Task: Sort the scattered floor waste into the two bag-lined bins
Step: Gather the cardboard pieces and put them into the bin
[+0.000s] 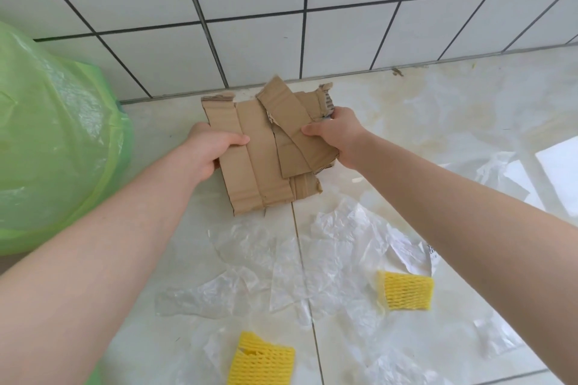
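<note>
The left hand (215, 147) and right hand (336, 134) each clamp a side of the cardboard stack (269, 150); the green-lined bin (56, 141) lies left, nearest the left hand.

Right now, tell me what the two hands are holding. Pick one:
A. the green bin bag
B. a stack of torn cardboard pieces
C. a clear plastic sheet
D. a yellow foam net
B: the left hand and the right hand grip opposite sides of the stack of cardboard pieces, while both yellow foam nets and the clear plastic sheets lie on the floor and the green bin bag sits untouched at the left.
</note>
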